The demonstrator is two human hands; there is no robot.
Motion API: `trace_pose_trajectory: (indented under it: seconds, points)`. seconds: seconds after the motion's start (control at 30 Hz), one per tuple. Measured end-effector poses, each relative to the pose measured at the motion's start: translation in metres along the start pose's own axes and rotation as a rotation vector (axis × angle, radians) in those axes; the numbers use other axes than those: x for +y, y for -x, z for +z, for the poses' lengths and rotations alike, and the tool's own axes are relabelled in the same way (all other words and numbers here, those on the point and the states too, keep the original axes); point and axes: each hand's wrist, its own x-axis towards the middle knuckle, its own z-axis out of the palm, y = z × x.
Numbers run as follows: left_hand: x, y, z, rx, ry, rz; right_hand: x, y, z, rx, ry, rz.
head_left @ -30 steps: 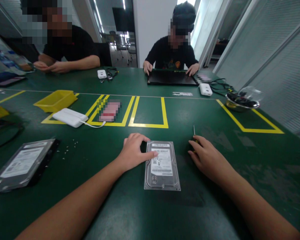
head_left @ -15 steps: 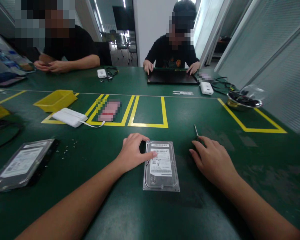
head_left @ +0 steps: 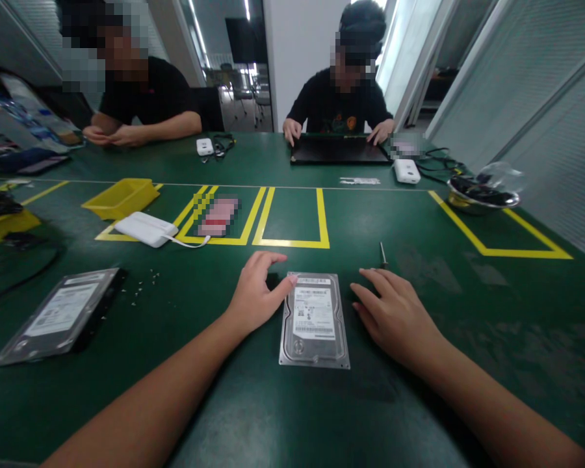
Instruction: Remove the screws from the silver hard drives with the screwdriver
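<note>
In front of me a hard drive [head_left: 314, 325] lies flat on the green table, its white label facing up. Beside its upper left corner is my left hand [head_left: 257, 289], open, with thumb and fingers apart; the thumb tip overlaps the drive's corner, and whether it touches I cannot tell. My right hand [head_left: 394, 309] is open just right of the drive, fingers stretched toward it, with nothing seen in them. Just beyond those fingers lies a screwdriver [head_left: 383, 252]; its metal shaft shows, while its handle is mostly hidden by the hand.
A second hard drive [head_left: 61, 315] lies at left, with small screws [head_left: 139, 289] beside it. Farther back are a yellow bin [head_left: 121, 198], a white power bank [head_left: 146, 229] cabled to a phone [head_left: 219, 216], and a metal bowl [head_left: 482, 198]. Opposite sit two people, one touching a black panel [head_left: 341, 151].
My right hand has moved left, away from the screwdriver and nearer the hard drive. My left thumb has drawn back from the label to the drive's upper left corner.
</note>
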Motion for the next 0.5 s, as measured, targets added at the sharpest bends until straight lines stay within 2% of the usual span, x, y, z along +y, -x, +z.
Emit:
trace_pose_trajectory:
  seconds: [0.13, 0.23, 0.33, 0.4, 0.5]
  points:
    - [0.009, 0.001, -0.019, 0.144, -0.075, 0.091, -0.001, -0.001, 0.004, -0.011, -0.042, -0.022]
    - [0.014, 0.010, -0.045, 0.120, -0.221, 0.120, 0.000, -0.001, 0.005, -0.011, -0.064, -0.025]
    - [0.006, 0.029, -0.079, 0.121, -0.509, 0.099, 0.001, 0.001, 0.006, -0.015, -0.065, -0.023]
    - [-0.008, 0.047, -0.107, 0.128, -0.704, -0.005, 0.001, 0.002, 0.006, -0.014, -0.063, -0.022]
    - [-0.043, 0.083, -0.152, 0.116, -0.941, -0.303, 0.000, 0.002, 0.006, -0.012, -0.064, -0.018]
